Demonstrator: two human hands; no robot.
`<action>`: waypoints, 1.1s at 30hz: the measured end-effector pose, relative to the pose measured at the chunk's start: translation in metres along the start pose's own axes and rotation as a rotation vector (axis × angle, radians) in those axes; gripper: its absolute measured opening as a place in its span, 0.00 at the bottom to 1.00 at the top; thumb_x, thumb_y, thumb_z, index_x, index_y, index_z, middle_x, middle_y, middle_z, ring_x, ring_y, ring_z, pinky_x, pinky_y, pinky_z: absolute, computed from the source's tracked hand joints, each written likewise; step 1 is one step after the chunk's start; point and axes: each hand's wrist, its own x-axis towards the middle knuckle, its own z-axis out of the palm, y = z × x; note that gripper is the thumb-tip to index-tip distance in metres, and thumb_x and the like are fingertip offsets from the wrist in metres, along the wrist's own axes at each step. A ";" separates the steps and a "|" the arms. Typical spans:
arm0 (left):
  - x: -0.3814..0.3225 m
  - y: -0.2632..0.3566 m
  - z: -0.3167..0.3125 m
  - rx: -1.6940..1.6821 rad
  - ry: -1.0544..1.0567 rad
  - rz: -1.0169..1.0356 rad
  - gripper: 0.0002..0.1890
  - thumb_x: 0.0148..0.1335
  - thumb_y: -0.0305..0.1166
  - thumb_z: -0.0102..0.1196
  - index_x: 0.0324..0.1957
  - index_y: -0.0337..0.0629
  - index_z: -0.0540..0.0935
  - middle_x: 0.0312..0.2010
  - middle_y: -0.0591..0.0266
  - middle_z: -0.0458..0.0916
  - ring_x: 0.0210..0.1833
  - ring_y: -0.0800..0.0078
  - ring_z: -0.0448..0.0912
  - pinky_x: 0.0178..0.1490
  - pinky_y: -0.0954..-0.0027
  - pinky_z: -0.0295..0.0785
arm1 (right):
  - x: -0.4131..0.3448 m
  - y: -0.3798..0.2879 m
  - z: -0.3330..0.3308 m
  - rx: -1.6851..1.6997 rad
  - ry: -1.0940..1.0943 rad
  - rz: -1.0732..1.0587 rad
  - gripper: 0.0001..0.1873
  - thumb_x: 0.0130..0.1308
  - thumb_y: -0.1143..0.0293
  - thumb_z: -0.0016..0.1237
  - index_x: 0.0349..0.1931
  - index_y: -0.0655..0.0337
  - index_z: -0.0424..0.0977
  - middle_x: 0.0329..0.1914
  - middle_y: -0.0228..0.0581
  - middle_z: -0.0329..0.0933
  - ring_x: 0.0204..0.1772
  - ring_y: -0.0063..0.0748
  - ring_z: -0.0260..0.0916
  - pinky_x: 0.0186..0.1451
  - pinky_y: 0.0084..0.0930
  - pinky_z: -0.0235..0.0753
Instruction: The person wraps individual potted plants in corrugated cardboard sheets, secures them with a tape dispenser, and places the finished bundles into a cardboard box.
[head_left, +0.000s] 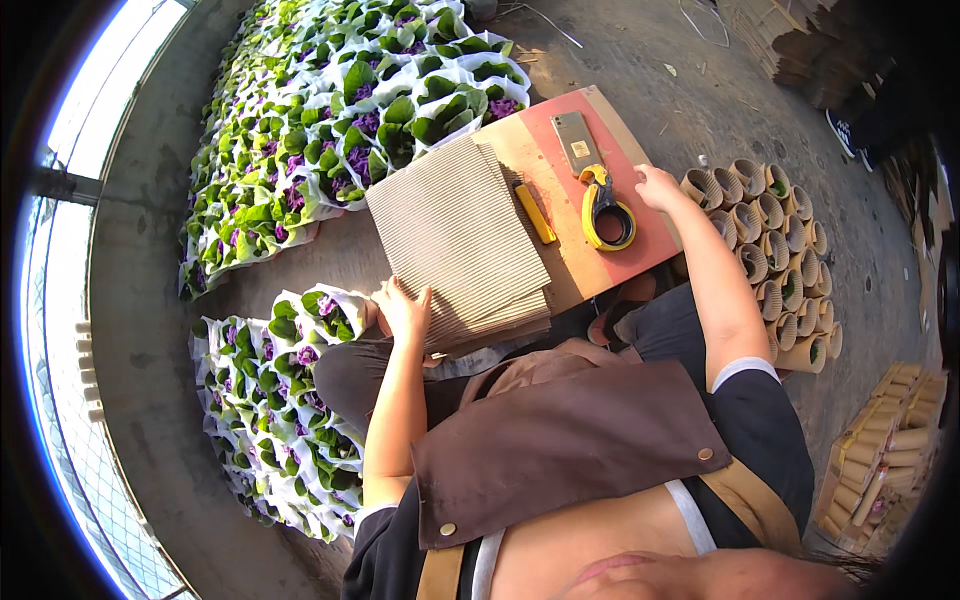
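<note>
My left hand (406, 309) is at the lower left edge of a stack of corrugated cardboard sheets (461, 225), thumb and forefinger spread. Close to its fingers is a white-wrapped purple and green ornamental cabbage (330, 313); whether the hand grips its base cannot be made out. At the right edge of a red and tan board (540, 142), my right hand (655, 187) has its fingers curled, and what they may hold is hidden. Left of it on the board lie a yellow and black tape dispenser (609, 217), a smartphone (576, 142) and a yellow utility knife (535, 213).
Wrapped ornamental cabbages (300, 142) crowd the floor at upper left, with another group (281, 420) beside my left leg. Rolled corrugated tubes (787, 255) stand clustered on the right. Farther right is a box of cardboard tubes (877, 457). Another person's shoe (841, 132) shows at upper right.
</note>
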 end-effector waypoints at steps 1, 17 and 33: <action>-0.001 -0.008 -0.002 0.020 -0.013 -0.098 0.48 0.55 0.49 0.70 0.69 0.27 0.63 0.69 0.31 0.61 0.74 0.36 0.57 0.76 0.48 0.54 | 0.013 0.016 0.016 -0.042 0.127 0.095 0.25 0.67 0.73 0.44 0.65 0.63 0.69 0.65 0.57 0.73 0.69 0.52 0.69 0.71 0.39 0.68; 0.012 -0.026 -0.021 -0.758 -0.564 -0.675 0.37 0.59 0.53 0.66 0.63 0.38 0.76 0.53 0.54 0.84 0.50 0.68 0.83 0.54 0.66 0.77 | 0.056 0.157 0.081 -0.442 -0.237 0.494 0.19 0.65 0.70 0.47 0.53 0.69 0.80 0.58 0.63 0.78 0.63 0.58 0.75 0.62 0.44 0.76; 0.022 -0.185 -0.145 -0.195 0.042 -0.573 0.28 0.66 0.52 0.55 0.51 0.34 0.84 0.46 0.43 0.85 0.54 0.48 0.82 0.61 0.57 0.74 | -0.137 -0.198 0.175 -0.263 0.060 -0.814 0.31 0.67 0.57 0.53 0.68 0.56 0.67 0.77 0.51 0.56 0.79 0.57 0.48 0.80 0.53 0.48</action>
